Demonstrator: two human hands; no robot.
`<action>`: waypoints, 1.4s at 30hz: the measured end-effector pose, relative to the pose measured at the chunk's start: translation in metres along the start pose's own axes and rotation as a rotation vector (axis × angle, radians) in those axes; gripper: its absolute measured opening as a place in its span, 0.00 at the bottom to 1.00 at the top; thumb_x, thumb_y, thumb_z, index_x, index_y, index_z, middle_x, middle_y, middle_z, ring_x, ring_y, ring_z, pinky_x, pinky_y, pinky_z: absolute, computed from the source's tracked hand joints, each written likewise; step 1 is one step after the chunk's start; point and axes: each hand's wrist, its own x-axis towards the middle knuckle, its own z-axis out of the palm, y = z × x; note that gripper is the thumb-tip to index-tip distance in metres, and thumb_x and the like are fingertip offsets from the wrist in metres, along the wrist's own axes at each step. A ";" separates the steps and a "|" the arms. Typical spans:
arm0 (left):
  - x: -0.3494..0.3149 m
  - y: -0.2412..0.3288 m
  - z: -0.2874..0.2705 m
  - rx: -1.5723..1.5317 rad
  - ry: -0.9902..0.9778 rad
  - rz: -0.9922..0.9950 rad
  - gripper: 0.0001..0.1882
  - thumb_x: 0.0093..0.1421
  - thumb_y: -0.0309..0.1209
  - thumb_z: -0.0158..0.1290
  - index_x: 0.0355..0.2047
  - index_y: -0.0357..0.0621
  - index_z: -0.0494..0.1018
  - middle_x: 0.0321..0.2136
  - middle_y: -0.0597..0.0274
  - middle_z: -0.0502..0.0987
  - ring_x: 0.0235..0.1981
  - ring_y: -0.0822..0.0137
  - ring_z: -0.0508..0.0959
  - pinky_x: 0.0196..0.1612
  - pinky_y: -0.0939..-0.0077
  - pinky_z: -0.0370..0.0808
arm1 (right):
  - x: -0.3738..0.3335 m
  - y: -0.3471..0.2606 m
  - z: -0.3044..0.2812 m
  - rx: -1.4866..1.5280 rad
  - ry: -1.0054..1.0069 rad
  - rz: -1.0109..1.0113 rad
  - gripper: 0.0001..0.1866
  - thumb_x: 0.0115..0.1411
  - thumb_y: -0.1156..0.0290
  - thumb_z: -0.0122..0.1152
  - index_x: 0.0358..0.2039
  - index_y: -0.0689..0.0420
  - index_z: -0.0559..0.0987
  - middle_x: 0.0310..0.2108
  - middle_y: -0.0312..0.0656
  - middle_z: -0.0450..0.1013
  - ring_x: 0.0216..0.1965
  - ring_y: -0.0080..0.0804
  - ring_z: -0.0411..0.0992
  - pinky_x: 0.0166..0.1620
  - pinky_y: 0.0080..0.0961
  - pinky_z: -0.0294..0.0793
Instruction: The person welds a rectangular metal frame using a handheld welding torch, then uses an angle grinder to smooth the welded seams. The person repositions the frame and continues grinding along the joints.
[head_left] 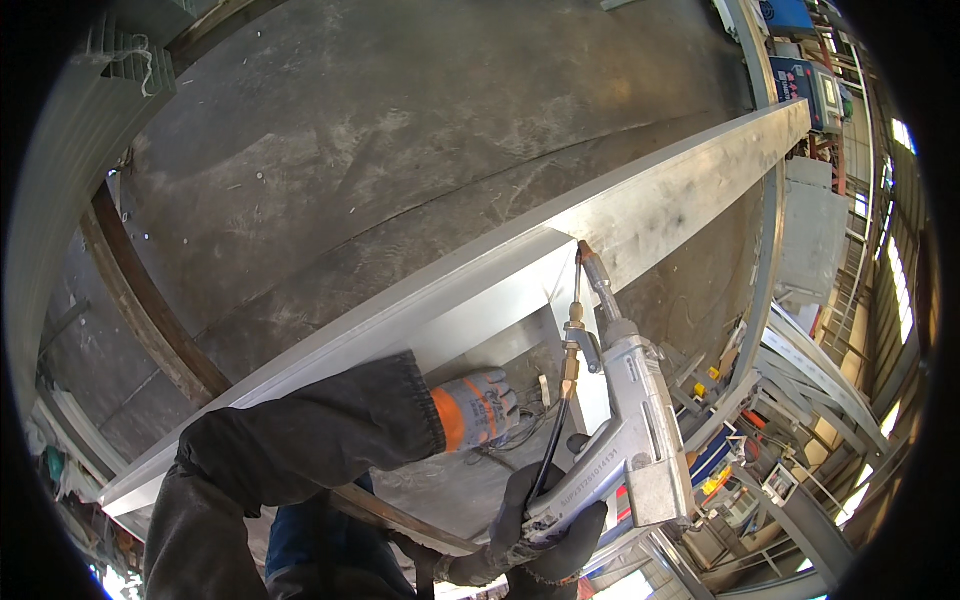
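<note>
My right hand (548,535), in a dark glove, is wrapped round the grip of a silver handheld welding gun (640,400). The gun's copper-coloured nozzle (584,250) is at the corner where a short metal crosspiece (575,350) meets a long pale metal beam (690,205). Alongside the barrel runs a thin wire-feed tube (570,370) with brass fittings, its tip beside the nozzle. My left hand (475,408), in a grey and orange glove, is near the beam and the crosspiece. Its fingers are curled together; anything inside them is hidden.
The beam crosses diagonally over a dark, scuffed metal surface (400,130). Stacked grey profiles (80,170) stand at the left, near a curved brown bar (140,290). A blue machine (800,85) sits at the upper right. Tools and metal lengths (820,370) clutter the right side.
</note>
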 end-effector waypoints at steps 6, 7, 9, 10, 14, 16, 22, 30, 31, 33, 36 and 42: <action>0.003 0.000 -0.008 -0.070 -0.092 -0.007 0.23 0.64 0.37 0.39 0.56 0.42 0.68 0.54 0.54 0.72 0.58 0.57 0.71 0.67 0.54 0.56 | 0.002 0.005 -0.004 -0.046 0.022 0.003 0.43 0.61 0.38 0.47 0.67 0.54 0.50 0.24 0.57 0.71 0.11 0.34 0.68 0.13 0.28 0.68; 0.003 0.000 -0.007 -0.088 -0.117 -0.009 0.24 0.64 0.38 0.38 0.57 0.42 0.68 0.56 0.54 0.71 0.59 0.57 0.70 0.68 0.54 0.55 | 0.002 0.007 -0.005 -0.053 0.059 -0.003 0.44 0.61 0.38 0.47 0.67 0.54 0.50 0.24 0.58 0.71 0.10 0.34 0.68 0.13 0.28 0.68; 0.004 0.000 -0.004 -0.107 -0.144 -0.009 0.24 0.64 0.38 0.38 0.58 0.42 0.67 0.57 0.53 0.71 0.60 0.57 0.69 0.69 0.53 0.53 | 0.003 0.009 -0.006 -0.067 0.132 -0.014 0.44 0.62 0.38 0.47 0.67 0.54 0.50 0.24 0.58 0.71 0.10 0.34 0.67 0.13 0.28 0.68; 0.004 0.000 -0.001 -0.107 -0.146 -0.007 0.24 0.64 0.38 0.38 0.58 0.42 0.67 0.57 0.54 0.71 0.60 0.57 0.69 0.69 0.53 0.54 | 0.003 0.009 -0.006 -0.056 0.099 -0.014 0.43 0.62 0.38 0.47 0.67 0.54 0.50 0.24 0.58 0.71 0.10 0.34 0.67 0.13 0.28 0.68; 0.001 0.001 0.015 0.005 0.248 -0.004 0.12 0.60 0.35 0.46 0.41 0.46 0.74 0.39 0.62 0.76 0.42 0.62 0.76 0.51 0.64 0.69 | 0.003 0.006 -0.004 -0.017 -0.020 0.021 0.43 0.62 0.37 0.47 0.66 0.54 0.51 0.25 0.58 0.71 0.10 0.35 0.67 0.13 0.28 0.69; 0.000 0.002 0.021 0.044 0.305 -0.012 0.12 0.60 0.35 0.46 0.40 0.45 0.74 0.38 0.62 0.76 0.42 0.62 0.76 0.51 0.64 0.69 | 0.003 0.004 -0.004 -0.010 -0.034 0.038 0.43 0.62 0.37 0.47 0.66 0.55 0.52 0.26 0.59 0.71 0.10 0.35 0.68 0.13 0.28 0.70; 0.002 0.003 0.023 0.023 0.261 -0.017 0.12 0.60 0.35 0.46 0.39 0.44 0.74 0.37 0.62 0.75 0.42 0.62 0.76 0.50 0.65 0.69 | 0.001 0.012 -0.008 -0.027 0.070 0.031 0.43 0.62 0.37 0.46 0.65 0.55 0.52 0.27 0.59 0.71 0.10 0.36 0.68 0.14 0.28 0.71; 0.003 0.002 0.011 -0.062 0.006 -0.016 0.20 0.63 0.35 0.42 0.53 0.42 0.70 0.46 0.57 0.75 0.51 0.59 0.74 0.62 0.57 0.62 | -0.001 0.013 -0.012 -0.061 0.102 0.039 0.43 0.62 0.37 0.46 0.65 0.57 0.52 0.27 0.58 0.71 0.11 0.36 0.68 0.13 0.28 0.71; 0.002 0.002 0.010 -0.056 0.012 -0.016 0.21 0.63 0.35 0.42 0.53 0.42 0.70 0.47 0.57 0.75 0.51 0.58 0.74 0.62 0.57 0.62 | -0.001 0.012 -0.011 -0.059 0.074 0.022 0.43 0.62 0.36 0.45 0.65 0.57 0.52 0.27 0.58 0.71 0.11 0.36 0.68 0.13 0.28 0.71; 0.001 0.001 0.008 0.019 0.151 -0.011 0.16 0.61 0.35 0.44 0.47 0.44 0.72 0.43 0.60 0.75 0.46 0.61 0.75 0.56 0.61 0.66 | -0.001 0.010 -0.009 -0.055 0.020 -0.013 0.43 0.62 0.36 0.44 0.65 0.57 0.52 0.27 0.58 0.71 0.11 0.36 0.69 0.13 0.28 0.71; 0.001 0.001 0.007 0.043 0.163 -0.020 0.16 0.61 0.35 0.45 0.46 0.44 0.72 0.43 0.60 0.75 0.46 0.61 0.75 0.55 0.63 0.66 | 0.001 0.008 -0.006 -0.067 -0.004 -0.019 0.43 0.63 0.36 0.43 0.65 0.57 0.51 0.26 0.58 0.71 0.10 0.35 0.67 0.13 0.27 0.70; 0.004 0.000 0.001 -0.068 -0.065 -0.017 0.24 0.62 0.34 0.44 0.57 0.38 0.67 0.54 0.54 0.73 0.57 0.56 0.72 0.66 0.59 0.60 | -0.001 0.006 -0.005 -0.070 0.014 -0.009 0.43 0.63 0.36 0.43 0.65 0.58 0.51 0.25 0.57 0.71 0.10 0.35 0.67 0.13 0.27 0.69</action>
